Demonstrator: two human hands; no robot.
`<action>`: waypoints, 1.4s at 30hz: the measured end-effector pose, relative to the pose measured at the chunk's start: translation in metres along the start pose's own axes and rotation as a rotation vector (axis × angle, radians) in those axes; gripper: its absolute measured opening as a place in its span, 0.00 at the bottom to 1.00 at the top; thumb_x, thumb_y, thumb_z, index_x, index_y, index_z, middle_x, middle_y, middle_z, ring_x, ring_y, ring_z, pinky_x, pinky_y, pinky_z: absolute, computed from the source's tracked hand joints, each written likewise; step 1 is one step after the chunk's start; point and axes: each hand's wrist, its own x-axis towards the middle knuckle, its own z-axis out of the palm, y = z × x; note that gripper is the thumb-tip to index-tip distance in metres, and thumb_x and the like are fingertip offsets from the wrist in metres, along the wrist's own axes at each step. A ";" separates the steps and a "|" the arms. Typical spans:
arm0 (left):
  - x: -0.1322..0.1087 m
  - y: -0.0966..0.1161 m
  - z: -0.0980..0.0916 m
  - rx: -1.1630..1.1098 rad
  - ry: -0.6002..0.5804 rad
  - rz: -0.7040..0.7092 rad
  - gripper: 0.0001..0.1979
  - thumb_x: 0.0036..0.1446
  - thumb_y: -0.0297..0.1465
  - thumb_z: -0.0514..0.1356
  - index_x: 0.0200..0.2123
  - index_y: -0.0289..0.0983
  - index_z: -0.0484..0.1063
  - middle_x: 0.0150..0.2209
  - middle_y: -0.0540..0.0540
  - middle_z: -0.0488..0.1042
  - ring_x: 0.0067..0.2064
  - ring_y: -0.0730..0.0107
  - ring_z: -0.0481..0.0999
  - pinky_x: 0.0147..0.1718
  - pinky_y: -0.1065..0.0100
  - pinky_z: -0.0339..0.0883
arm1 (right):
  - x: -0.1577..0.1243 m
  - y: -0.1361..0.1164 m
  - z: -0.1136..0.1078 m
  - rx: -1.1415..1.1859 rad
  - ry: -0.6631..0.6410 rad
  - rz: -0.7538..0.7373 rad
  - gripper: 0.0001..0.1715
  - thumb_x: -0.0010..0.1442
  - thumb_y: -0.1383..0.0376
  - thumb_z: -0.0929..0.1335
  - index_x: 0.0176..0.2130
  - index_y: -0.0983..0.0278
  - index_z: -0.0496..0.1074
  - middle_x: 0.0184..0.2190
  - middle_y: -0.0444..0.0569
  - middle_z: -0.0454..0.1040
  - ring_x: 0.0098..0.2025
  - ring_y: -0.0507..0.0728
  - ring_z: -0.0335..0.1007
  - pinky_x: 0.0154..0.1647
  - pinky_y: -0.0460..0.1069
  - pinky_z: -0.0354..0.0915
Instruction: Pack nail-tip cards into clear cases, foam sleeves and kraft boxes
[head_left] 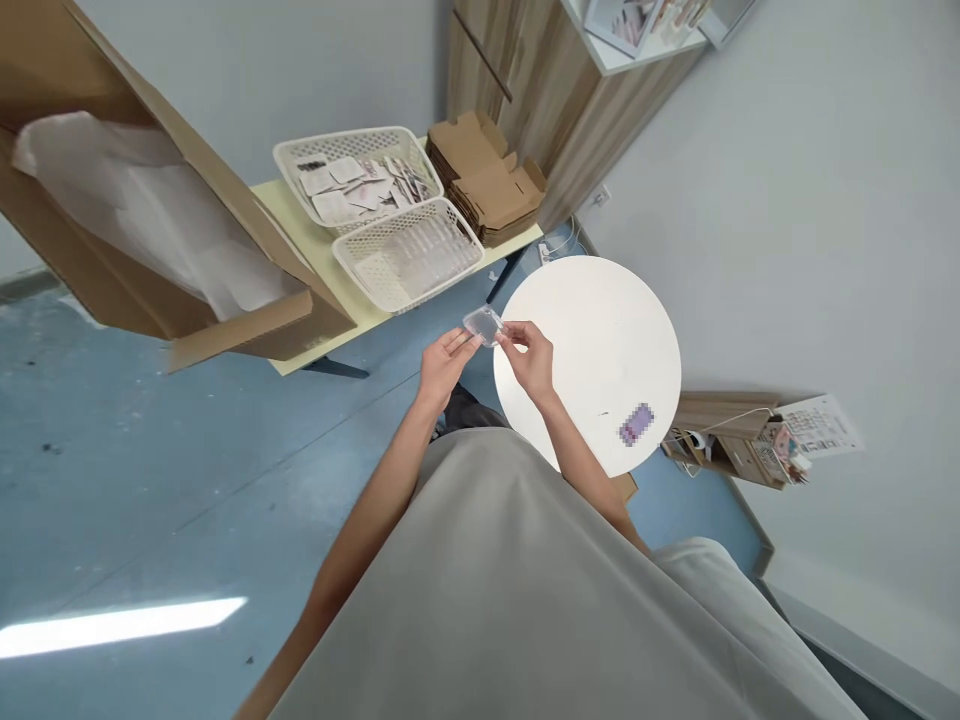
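Observation:
A small clear plastic case (482,323) is held up between my two hands, at the left edge of the round white table (585,340). My left hand (445,366) pinches its lower left side between thumb and fingers. On the opposite side, my right hand (531,360) grips the case's right edge with thumb and fingertips. Whether anything lies inside the case I cannot tell. Just beyond my hands, a white basket (360,290) holds several clear plastic pieces. Behind it stands another white basket (289,172) with many small printed cards and packets.
Both baskets stand on a pale yellow table (289,350), beside stacked flat cardboard boxes (491,185). A large open carton (247,240) with white wrapping is at the left. A pixelated purple item (636,425) lies on the round table. A wooden cabinet (540,100) rises behind.

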 end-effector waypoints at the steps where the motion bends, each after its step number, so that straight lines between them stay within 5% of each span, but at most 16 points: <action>1: -0.005 -0.001 0.006 0.002 -0.016 -0.005 0.37 0.51 0.48 0.81 0.59 0.36 0.79 0.64 0.32 0.81 0.68 0.42 0.79 0.70 0.44 0.73 | -0.010 -0.005 -0.006 -0.065 0.009 -0.053 0.29 0.70 0.37 0.71 0.51 0.57 0.81 0.48 0.52 0.83 0.53 0.62 0.80 0.62 0.59 0.77; 7: -0.031 -0.002 0.031 0.009 -0.115 0.040 0.25 0.53 0.44 0.79 0.48 0.38 0.81 0.52 0.38 0.84 0.59 0.49 0.84 0.65 0.49 0.77 | -0.056 -0.013 -0.027 -0.294 -0.043 -0.208 0.25 0.79 0.43 0.64 0.55 0.54 0.81 0.51 0.54 0.81 0.57 0.65 0.78 0.65 0.61 0.75; 13: -0.043 -0.006 0.032 0.032 -0.108 0.049 0.28 0.48 0.43 0.80 0.49 0.37 0.82 0.52 0.38 0.85 0.57 0.48 0.85 0.64 0.48 0.77 | -0.076 -0.018 -0.037 -0.264 -0.086 -0.206 0.25 0.76 0.41 0.68 0.55 0.55 0.82 0.53 0.56 0.81 0.57 0.65 0.78 0.65 0.61 0.76; 21: -0.048 -0.004 0.030 0.043 -0.222 0.101 0.39 0.43 0.48 0.82 0.56 0.38 0.82 0.57 0.36 0.85 0.62 0.42 0.83 0.65 0.46 0.77 | -0.059 -0.032 -0.070 0.008 -0.352 -0.044 0.37 0.67 0.35 0.74 0.60 0.57 0.83 0.61 0.52 0.84 0.62 0.66 0.82 0.65 0.61 0.79; 27: -0.053 -0.001 0.034 0.014 -0.245 0.051 0.44 0.41 0.52 0.83 0.58 0.35 0.82 0.59 0.34 0.84 0.64 0.39 0.82 0.69 0.44 0.73 | -0.059 -0.041 -0.083 -0.377 -0.529 -0.235 0.38 0.79 0.38 0.60 0.72 0.55 0.73 0.72 0.50 0.76 0.71 0.68 0.76 0.74 0.64 0.71; 32: -0.052 0.000 0.032 -0.042 -0.264 -0.015 0.44 0.39 0.50 0.85 0.57 0.35 0.83 0.60 0.34 0.84 0.66 0.38 0.80 0.72 0.43 0.70 | -0.055 -0.047 -0.087 -0.546 -0.642 -0.224 0.42 0.83 0.42 0.52 0.79 0.58 0.64 0.77 0.52 0.68 0.75 0.67 0.70 0.76 0.63 0.68; 38: -0.048 0.004 0.028 -0.143 -0.341 -0.079 0.39 0.42 0.43 0.86 0.56 0.36 0.84 0.59 0.34 0.85 0.69 0.36 0.78 0.75 0.39 0.64 | -0.037 -0.056 -0.100 -0.388 -0.675 -0.120 0.41 0.82 0.39 0.54 0.76 0.55 0.70 0.69 0.48 0.78 0.69 0.67 0.78 0.73 0.62 0.71; 42: -0.048 0.014 0.024 -0.233 -0.470 -0.125 0.38 0.46 0.36 0.84 0.62 0.38 0.81 0.67 0.32 0.79 0.74 0.37 0.72 0.78 0.37 0.57 | -0.018 -0.057 -0.114 -0.117 -0.612 0.071 0.42 0.80 0.37 0.58 0.69 0.61 0.78 0.62 0.55 0.84 0.60 0.65 0.84 0.66 0.61 0.77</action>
